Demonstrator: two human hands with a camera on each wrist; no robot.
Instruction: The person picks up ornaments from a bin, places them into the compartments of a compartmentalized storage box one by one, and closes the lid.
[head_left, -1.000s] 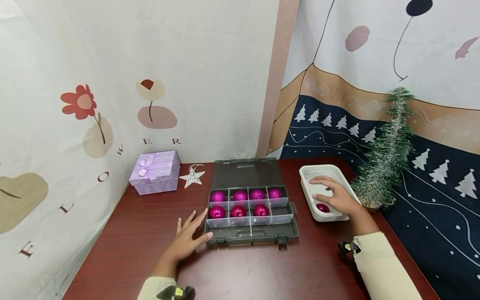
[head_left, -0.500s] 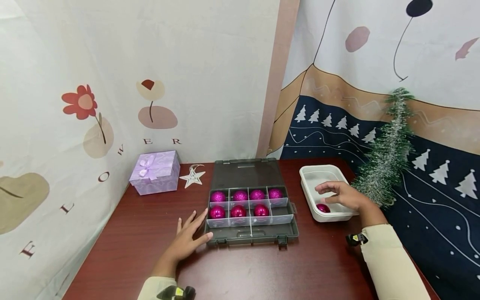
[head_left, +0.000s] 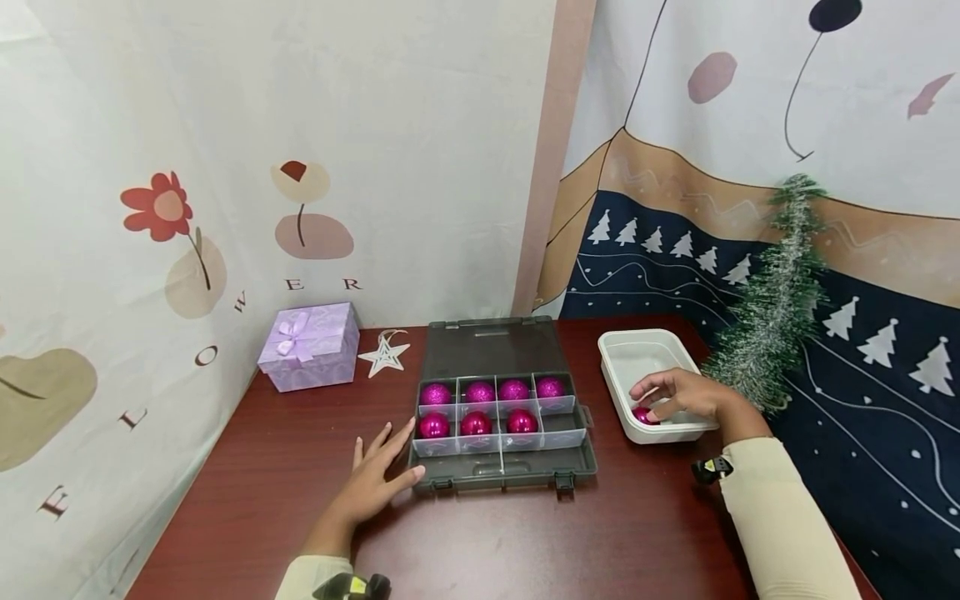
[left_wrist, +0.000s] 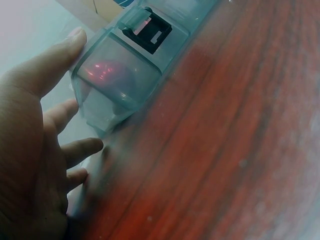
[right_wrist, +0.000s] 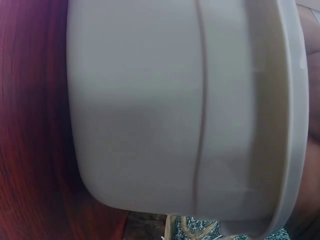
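A dark translucent divided organizer box stands on the table with its lid back. Several glittery and shiny magenta baubles sit in its two rear rows. My left hand has spread, fairly straight fingers at the box's left front corner; the left wrist view shows the thumb against the wall. Over the white tray, my right hand reaches in and pinches a shiny magenta bauble between thumb and fingers. The right wrist view holds mostly the tray's outer wall, which hides the fingers.
A lilac gift box and a white star ornament are at the back left. A small tinsel Christmas tree rises just behind and right of the tray. Printed cloth hangs behind the table.
My right hand has moved right and down inside the tray, and its fingers have come together on the bauble. The left hand stays at the box corner.
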